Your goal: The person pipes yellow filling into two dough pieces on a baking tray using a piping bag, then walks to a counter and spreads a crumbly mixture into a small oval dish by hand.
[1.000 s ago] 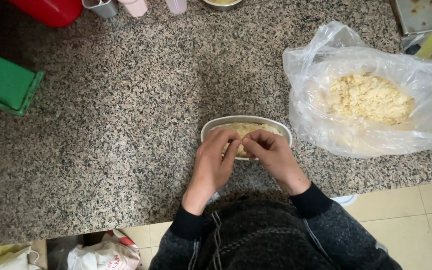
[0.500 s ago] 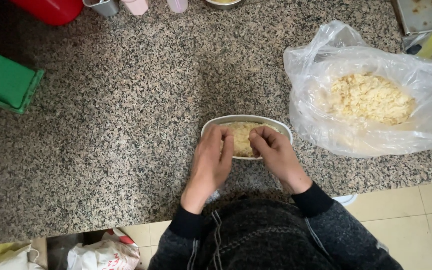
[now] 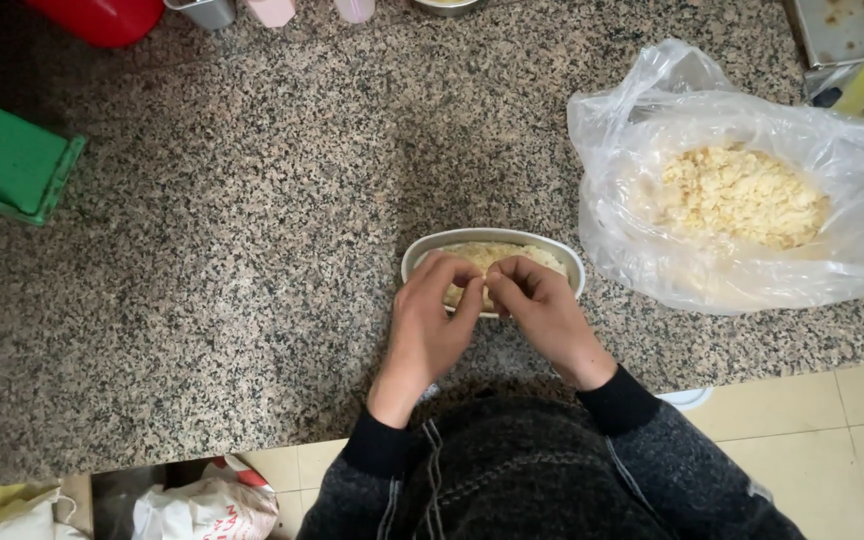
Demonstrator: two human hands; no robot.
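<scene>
Since half a second ago your hands have drawn together over the tin: they were spread to its two sides, and now the fingertips meet at its middle, much as they did a second back. The speckled granite counter [image 3: 252, 250] fills most of the view, rough-grained in grey, black and pink. At 2 o'clock from your hands a big clear plastic bag [image 3: 742, 180] lies crumpled and open, holding a heap of pale yellow crumbly filling [image 3: 742, 195]. At 10 o'clock, well apart, sits a green plastic box [image 3: 7, 160]; at 11 o'clock, at the far edge, is a red tub [image 3: 102, 15]. The oval metal tin [image 3: 492, 243], shallow and smooth-rimmed, lies just beyond your hands at 12 o'clock, packed with the same yellow crumb [image 3: 497, 255]. Your left hand [image 3: 427, 320] and right hand [image 3: 542, 310] both rest on the tin's near edge, fingers curled narrow and pinched onto the crumb, touching each other.
</scene>
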